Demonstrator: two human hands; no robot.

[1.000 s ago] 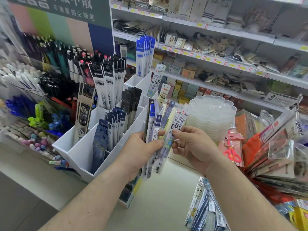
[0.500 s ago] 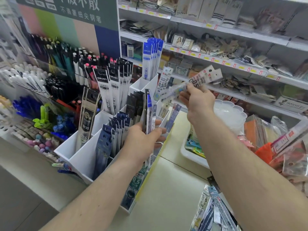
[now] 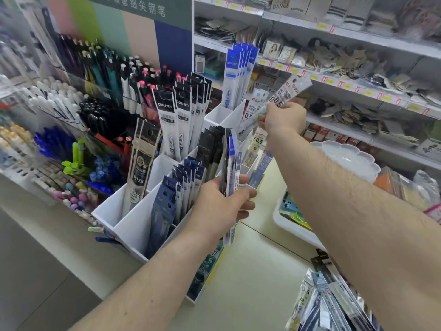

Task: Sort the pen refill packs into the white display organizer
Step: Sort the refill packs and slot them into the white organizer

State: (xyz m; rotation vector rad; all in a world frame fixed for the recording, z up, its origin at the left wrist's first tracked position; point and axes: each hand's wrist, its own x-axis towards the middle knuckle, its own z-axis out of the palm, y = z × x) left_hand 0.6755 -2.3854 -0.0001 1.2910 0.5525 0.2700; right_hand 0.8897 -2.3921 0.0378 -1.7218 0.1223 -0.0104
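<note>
A white refill pack is pinched in the right hand, tilted over the back right compartments of the white organizer. A bunch of packs is clamped upright in the left hand's grip beside the organizer, above the worktop.

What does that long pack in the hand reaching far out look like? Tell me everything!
The white refill pack is a long, thin, glossy plastic sleeve with a big "0.5" printed on it, small red marks and a hang hole near its top end. It is tilted, top end up to the right, above the back of the white display organizer. The right hand pinches it near the middle; nothing else clearly touches it.
</note>
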